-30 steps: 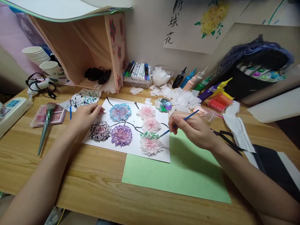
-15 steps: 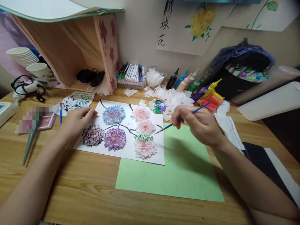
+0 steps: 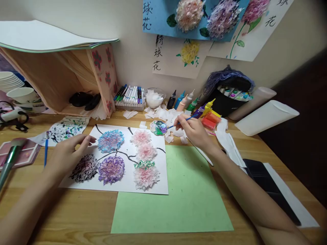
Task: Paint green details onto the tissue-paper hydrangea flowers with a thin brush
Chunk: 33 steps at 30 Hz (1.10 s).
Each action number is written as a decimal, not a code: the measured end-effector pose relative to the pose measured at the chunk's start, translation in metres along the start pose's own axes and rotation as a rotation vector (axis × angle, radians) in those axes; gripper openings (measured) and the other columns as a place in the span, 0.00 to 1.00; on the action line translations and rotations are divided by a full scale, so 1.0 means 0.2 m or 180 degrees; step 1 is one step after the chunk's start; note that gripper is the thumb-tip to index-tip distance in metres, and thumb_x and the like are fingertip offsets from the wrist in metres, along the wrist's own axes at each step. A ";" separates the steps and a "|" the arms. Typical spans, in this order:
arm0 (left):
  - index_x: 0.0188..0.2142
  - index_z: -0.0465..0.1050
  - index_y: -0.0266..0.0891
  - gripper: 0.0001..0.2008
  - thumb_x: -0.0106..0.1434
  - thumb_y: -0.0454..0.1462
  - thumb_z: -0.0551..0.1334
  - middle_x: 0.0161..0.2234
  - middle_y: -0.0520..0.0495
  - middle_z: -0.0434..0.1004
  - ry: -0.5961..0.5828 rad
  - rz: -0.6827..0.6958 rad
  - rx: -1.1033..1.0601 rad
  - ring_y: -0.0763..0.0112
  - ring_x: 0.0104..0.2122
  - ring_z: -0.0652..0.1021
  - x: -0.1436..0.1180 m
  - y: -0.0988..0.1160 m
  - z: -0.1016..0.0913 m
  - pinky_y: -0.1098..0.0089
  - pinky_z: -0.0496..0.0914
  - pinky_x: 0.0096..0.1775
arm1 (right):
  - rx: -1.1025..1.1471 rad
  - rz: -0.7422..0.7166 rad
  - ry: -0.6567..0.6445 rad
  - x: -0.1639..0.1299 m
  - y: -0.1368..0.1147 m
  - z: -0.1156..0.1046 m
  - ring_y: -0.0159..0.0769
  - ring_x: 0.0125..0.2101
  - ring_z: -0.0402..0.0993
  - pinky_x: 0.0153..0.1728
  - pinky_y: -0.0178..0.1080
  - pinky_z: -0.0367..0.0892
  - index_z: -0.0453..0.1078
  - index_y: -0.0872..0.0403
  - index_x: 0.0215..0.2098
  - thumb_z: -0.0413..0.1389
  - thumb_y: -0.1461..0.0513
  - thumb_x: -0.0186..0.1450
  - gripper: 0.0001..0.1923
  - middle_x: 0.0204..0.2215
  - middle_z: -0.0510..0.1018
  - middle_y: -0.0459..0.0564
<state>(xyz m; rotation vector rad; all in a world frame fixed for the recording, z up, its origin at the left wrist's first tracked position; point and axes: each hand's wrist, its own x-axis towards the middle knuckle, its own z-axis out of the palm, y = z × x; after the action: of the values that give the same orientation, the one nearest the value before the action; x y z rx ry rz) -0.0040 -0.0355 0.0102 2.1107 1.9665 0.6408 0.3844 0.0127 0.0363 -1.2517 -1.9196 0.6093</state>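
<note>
Pale wall and wood-grained table surround the white sheet, which carries ruffled paper flowers. Well left of the sheet, a makeup brush overlaps a pink case; nearer its left edge lie a spare blue brush and a paint-spattered tissue.

The left hand reaches across the sheet's left edge, its fingers loosely curled with a gap before the thumb, pinching nothing visible. Just beside it on the sheet is the black-tipped flower. Farther right on the sheet come the blue-tipped flower and the purple-tipped flower, then a column of pink flowers, with a green-tipped band above the lowest bloom.

Just beyond the sheet's upper right corner sits the paint palette. Right of that corner, the right hand pinches the thin paintbrush between thumb and fingers. The thin paintbrush's long axis slants down leftward to its tip at the palette's right rim; whether it touches paint cannot be told. So the palette lies left of the right fingers, along the brush's line, and the right hand is the nearer one. A green sheet extends past the white sheet's lower right corner.
</note>
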 end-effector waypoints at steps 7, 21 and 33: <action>0.38 0.71 0.45 0.11 0.68 0.44 0.52 0.38 0.52 0.78 -0.0128 0.0652 -0.0045 0.64 0.37 0.77 -0.04 0.06 0.01 0.68 0.67 0.38 | -0.0044 -0.0001 -0.0200 -0.01 0.01 0.05 0.32 0.28 0.68 0.34 0.35 0.61 0.66 0.55 0.28 0.41 0.50 0.70 0.23 0.24 0.72 0.47; 0.34 0.71 0.38 0.12 0.68 0.38 0.51 0.32 0.45 0.76 -0.0078 0.1641 -0.0219 0.65 0.33 0.76 -0.08 0.18 0.07 0.66 0.67 0.38 | 0.0644 -0.0104 0.0383 -0.08 -0.18 -0.04 0.31 0.26 0.67 0.29 0.36 0.62 0.67 0.52 0.27 0.46 0.51 0.68 0.19 0.23 0.71 0.45; 0.28 0.74 0.39 0.14 0.66 0.33 0.52 0.31 0.46 0.78 -0.0412 0.2877 -0.0208 0.66 0.32 0.74 -0.24 0.41 0.14 0.65 0.67 0.34 | 0.0386 -0.0580 -0.0785 -0.21 -0.30 0.07 0.32 0.24 0.64 0.29 0.38 0.57 0.65 0.52 0.23 0.42 0.55 0.71 0.21 0.20 0.68 0.45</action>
<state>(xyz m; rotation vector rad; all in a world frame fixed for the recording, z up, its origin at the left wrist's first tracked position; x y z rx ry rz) 0.0799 -0.0865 0.0102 2.8499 0.8252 0.6407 0.3502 -0.0504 0.0584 -0.9484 -2.1349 0.8009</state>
